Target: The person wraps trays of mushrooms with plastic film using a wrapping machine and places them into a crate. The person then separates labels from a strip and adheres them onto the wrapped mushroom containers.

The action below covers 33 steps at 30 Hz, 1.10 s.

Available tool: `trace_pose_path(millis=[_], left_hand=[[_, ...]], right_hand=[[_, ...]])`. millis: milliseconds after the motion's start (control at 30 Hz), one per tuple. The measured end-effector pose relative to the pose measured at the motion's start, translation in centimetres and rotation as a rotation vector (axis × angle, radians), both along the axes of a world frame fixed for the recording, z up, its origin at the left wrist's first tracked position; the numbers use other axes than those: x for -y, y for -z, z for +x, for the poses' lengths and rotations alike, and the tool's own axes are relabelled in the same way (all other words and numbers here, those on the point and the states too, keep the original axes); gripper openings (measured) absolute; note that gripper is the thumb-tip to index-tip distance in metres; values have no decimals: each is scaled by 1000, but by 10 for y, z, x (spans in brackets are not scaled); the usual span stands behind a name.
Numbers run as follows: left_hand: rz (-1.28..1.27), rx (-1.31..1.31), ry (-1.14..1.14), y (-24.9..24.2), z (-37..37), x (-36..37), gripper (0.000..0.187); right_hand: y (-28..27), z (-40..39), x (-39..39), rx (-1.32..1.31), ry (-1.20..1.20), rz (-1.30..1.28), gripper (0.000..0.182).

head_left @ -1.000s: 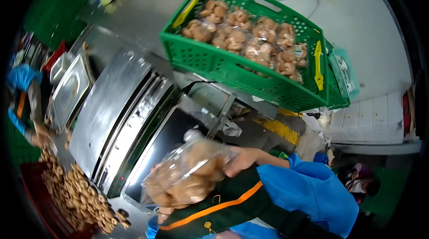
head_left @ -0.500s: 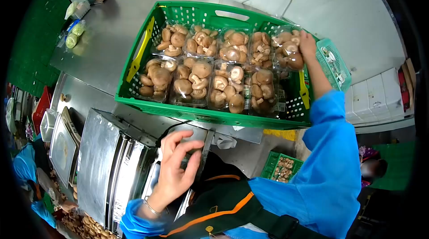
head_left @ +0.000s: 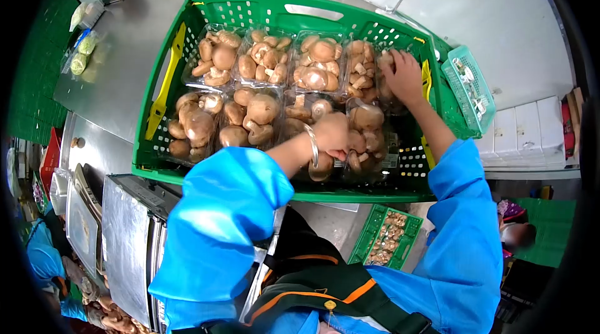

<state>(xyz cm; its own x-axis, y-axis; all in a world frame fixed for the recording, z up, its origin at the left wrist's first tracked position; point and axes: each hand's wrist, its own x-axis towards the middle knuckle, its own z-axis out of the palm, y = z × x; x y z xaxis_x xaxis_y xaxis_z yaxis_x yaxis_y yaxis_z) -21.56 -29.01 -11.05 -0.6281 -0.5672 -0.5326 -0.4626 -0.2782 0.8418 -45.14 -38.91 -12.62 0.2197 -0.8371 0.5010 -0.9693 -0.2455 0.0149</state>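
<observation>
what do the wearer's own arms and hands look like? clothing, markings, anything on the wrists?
Loose, bright blue sleeves, slightly glossy, on the left arm and right arm; no markings visible on them. Left hand and right hand are ungloved. A thin, shiny, silvery bangle circles the left wrist; none shows on the right.

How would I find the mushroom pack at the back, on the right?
Find the big green crate in the middle. Follow its far row of packs to the right end. The last pack is the only one with the right hand over it.
</observation>
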Motion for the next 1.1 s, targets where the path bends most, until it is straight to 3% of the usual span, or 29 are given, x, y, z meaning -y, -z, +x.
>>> trace_pose_path(millis=[33,67,133,267,300,367,467,533,600,767,933,1000,1100], left_hand=[[280,-30,-215,-1,3,2,27],[96,26,-71,-3,15,3,28],[72,130,-41,-12,31,2,30],[-212,183,77,-4,28,9,30],[-302,203,60,-9,29,7,29],[-383,222,-21,-9,37,2,28],[-1099,426,-66,-23,46,10,37],[-1387,506,99,-20,41,31,50],[-1631,679,226,2,24,55,57],[-1318,725,370,10,10,80,79],[-1036,439,234,-23,49,82,86],[-1278,781,481,1,31,73,84],[-1247,1026,481,9,-5,63,80]], right_hand=[[-4,-6,5,78,-50,77,41],[-8,-10,7,197,-71,125,40],[-11,-13,10,441,-115,218,38],[12,-7,15,21,67,-1,35],[3,1,11,32,183,145,41],[-9,7,-1,35,189,155,46],[-27,12,-15,-4,-30,232,56],[-37,15,-24,-39,-237,304,64],[-39,19,-24,-186,-268,325,71],[-39,24,-31,-433,-315,283,72],[-31,14,-25,-482,-289,357,63],[-34,20,-23,-473,-274,403,61],[-39,22,-25,-437,-255,455,57]])
